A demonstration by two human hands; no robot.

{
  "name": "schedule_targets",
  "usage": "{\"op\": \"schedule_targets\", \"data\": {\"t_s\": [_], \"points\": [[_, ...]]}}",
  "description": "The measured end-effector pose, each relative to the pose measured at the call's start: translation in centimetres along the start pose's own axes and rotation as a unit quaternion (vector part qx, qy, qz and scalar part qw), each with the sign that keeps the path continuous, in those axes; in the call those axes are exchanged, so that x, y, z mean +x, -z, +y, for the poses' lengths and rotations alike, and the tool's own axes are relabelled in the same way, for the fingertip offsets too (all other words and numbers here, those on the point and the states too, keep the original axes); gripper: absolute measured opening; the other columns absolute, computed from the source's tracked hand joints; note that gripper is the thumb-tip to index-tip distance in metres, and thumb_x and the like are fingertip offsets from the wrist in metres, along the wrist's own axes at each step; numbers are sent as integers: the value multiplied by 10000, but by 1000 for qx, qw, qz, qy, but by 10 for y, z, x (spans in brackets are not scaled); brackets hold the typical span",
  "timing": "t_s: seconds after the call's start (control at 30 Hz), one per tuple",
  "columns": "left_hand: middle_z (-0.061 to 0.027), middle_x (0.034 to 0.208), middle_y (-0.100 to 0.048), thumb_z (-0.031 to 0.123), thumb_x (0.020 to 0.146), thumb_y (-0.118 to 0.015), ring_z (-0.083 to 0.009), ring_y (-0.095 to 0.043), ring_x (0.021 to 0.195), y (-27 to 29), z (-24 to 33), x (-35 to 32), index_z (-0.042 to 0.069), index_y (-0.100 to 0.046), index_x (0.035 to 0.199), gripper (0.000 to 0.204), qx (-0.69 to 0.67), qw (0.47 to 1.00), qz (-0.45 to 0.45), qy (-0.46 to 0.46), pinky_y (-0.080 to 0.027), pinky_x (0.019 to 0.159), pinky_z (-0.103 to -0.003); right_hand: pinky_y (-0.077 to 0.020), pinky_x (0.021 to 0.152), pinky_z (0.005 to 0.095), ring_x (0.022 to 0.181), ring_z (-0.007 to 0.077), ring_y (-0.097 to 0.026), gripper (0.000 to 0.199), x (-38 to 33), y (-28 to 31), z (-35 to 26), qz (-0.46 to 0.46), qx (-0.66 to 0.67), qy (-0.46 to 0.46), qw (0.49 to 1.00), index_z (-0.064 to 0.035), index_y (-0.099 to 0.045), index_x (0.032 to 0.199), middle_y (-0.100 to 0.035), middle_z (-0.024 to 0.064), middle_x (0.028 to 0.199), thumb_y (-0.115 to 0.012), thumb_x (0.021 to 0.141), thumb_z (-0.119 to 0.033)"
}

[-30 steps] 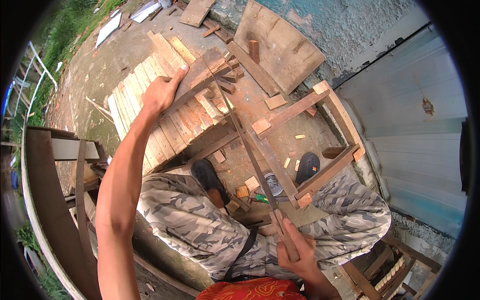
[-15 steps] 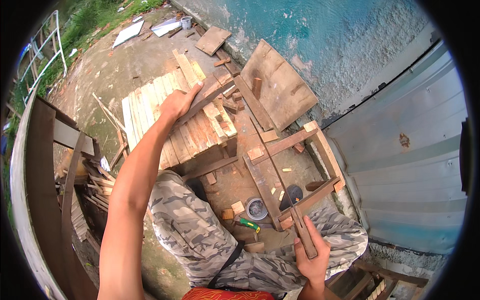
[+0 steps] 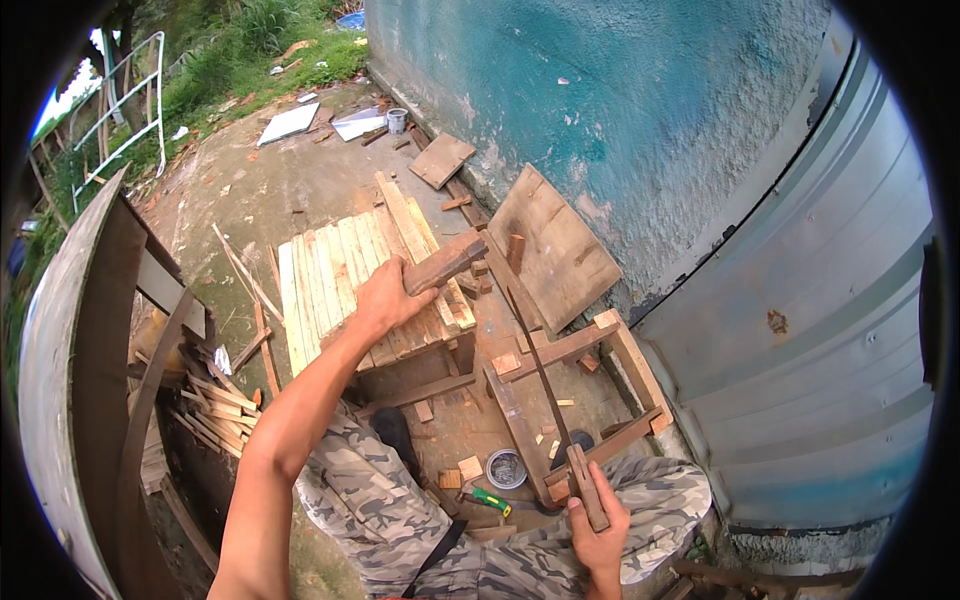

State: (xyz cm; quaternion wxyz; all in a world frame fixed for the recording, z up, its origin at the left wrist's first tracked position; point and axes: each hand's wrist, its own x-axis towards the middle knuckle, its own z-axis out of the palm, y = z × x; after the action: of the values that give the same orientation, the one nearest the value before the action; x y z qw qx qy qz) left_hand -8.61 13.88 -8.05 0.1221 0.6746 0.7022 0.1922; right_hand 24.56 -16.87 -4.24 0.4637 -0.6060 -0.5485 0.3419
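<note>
My left hand (image 3: 388, 296) grips a dark brown wooden beam (image 3: 446, 264) over a low bench of pale slats (image 3: 318, 268). The beam's far end sticks out past the bench's right edge. In my right hand (image 3: 602, 540) is the wooden handle (image 3: 588, 486) of a saw. Its long, thin dark blade (image 3: 543, 375) slants up and away toward the beam's end, over a wooden frame (image 3: 520, 425). Whether the blade touches the beam I cannot tell.
Near my legs are a round tin of nails (image 3: 506, 468) and a green-handled tool (image 3: 490, 501). A square board (image 3: 555, 250) leans by the blue wall (image 3: 600, 120). Metal sheeting (image 3: 790, 310) stands at right. Scrap sticks (image 3: 215, 405) lie at left.
The view has tilted up, so the scene sits lower. My left hand has shifted along the beam, and the beam has turned. My right hand still holds the saw handle.
</note>
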Motion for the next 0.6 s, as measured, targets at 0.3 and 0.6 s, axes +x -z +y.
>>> {"op": "schedule_targets", "data": {"t_s": [0.3, 0.6], "points": [[-168, 1006, -645, 460, 750, -849, -334, -631, 997, -16, 11, -27, 26, -580, 1041, 588, 9, 992, 119, -36, -504, 860, -438, -535, 812, 277, 921, 143, -693, 513, -11, -3, 8, 6, -4, 1, 1000, 68, -588, 1362, -748, 194, 1070, -684, 864, -4], [-150, 1140, -687, 544, 852, -721, -317, -632, 1101, -9, -19, -1, 56, -662, 1219, 613, 42, 986, 158, -39, -486, 921, -466, -535, 818, 274, 921, 140, -690, 517, -13, 3, 13, 30, 10, 9, 999, 72, -567, 1382, -750, 174, 1067, -666, 877, 16]]}}
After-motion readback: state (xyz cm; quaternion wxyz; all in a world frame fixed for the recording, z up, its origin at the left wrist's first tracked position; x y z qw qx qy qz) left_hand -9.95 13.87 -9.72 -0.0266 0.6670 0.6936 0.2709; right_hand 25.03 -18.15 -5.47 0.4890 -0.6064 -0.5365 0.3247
